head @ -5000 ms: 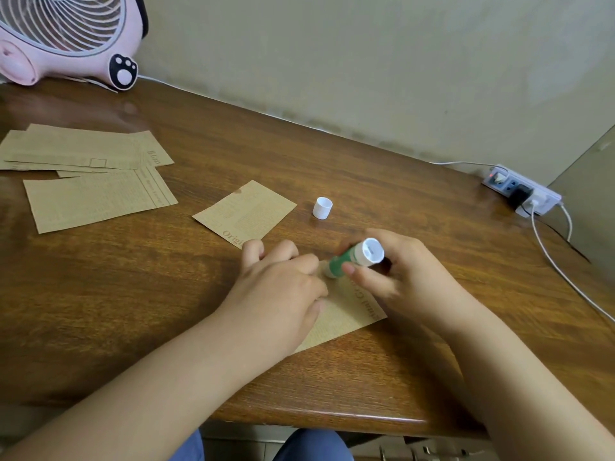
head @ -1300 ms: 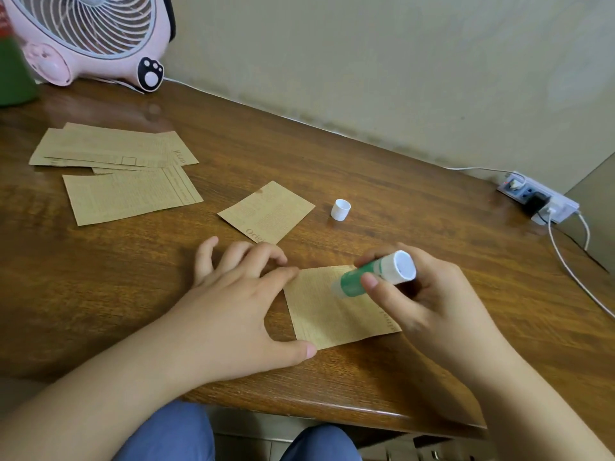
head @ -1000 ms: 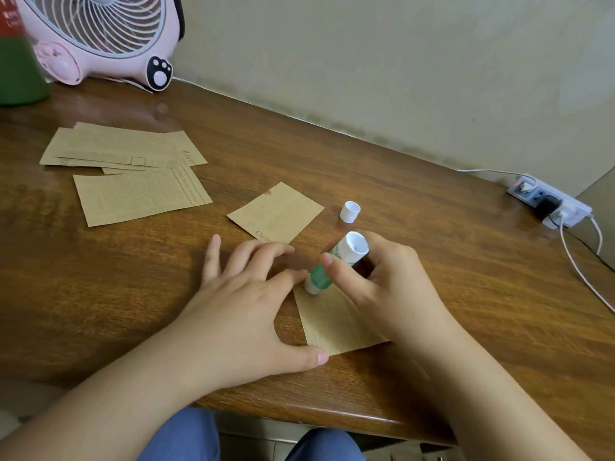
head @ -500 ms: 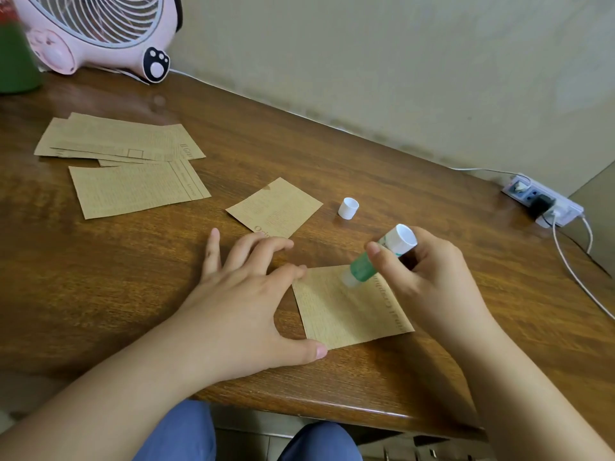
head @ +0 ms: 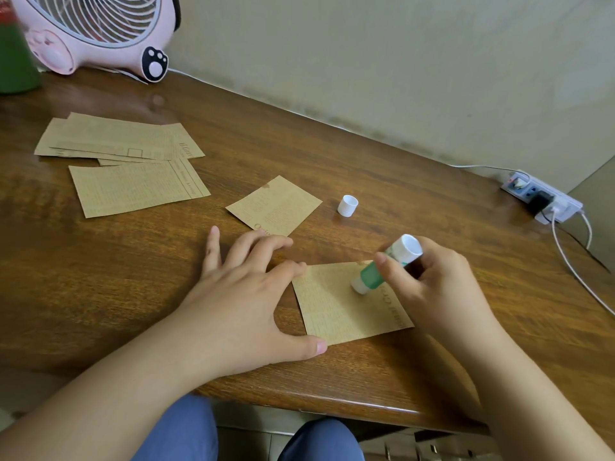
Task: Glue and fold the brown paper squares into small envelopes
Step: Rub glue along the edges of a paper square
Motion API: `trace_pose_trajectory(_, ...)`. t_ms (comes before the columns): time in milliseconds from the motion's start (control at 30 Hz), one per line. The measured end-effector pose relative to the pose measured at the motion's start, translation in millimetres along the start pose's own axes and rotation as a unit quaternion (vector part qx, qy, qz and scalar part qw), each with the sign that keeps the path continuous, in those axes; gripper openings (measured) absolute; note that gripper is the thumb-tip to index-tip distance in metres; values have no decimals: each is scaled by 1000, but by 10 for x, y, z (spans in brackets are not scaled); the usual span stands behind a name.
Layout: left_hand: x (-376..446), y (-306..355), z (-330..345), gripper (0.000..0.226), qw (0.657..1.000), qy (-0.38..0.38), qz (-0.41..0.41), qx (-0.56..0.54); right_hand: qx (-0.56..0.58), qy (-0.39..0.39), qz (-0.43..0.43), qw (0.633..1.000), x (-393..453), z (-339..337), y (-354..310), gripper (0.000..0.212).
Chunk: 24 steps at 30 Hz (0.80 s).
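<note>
1. Since half a second ago the glue stick (head: 382, 264) has slid from the far edge of the brown paper square (head: 346, 304) toward its middle; the left hand (head: 246, 294) has stayed put.
2. Hidden or unclear: the right hand (head: 439, 287) covers the square's right edge and part of its printed lettering; the stick's tip meets the paper, but no glue trace can be made out. The pink fan (head: 100, 28) and a green object (head: 16, 58) at the table's far left corner are cut off by the frame.
3. The square lies near the table's (head: 432, 201) front edge, between the two hands.
4. Left fingers (head: 213, 247) are spread flat; the index tip touches the square's far left corner, the thumb its near left corner.
5. Right fingers curl round the tilted stick, pinching it.
6. A second square (head: 276, 206) and the white cap (head: 347, 205) lie farther back; larger sheets (head: 133, 161) lie toward the left edge.
</note>
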<state>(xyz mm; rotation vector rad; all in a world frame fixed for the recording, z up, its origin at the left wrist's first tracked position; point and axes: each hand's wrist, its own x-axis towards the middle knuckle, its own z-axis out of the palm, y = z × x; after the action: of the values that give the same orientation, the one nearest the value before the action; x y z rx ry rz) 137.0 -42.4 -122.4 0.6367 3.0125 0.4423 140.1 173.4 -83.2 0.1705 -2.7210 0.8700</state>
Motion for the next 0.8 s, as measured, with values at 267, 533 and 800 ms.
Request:
trace_pose_trajectory(267, -6, 2, -6, 103, 1000, -1, 0, 0, 63, 15, 0, 998, -50, -4, -150, 25)
trace_pose_trajectory(533, 2, -5, -12, 102, 1000, -3, 1, 12, 84, -52, -34, 995, -88, 235, -279, 21)
trace_pose_trajectory(800, 2, -8, 13, 103, 1000, -4, 0, 7, -1, -1, 31, 1000, -98, -57, 30, 20)
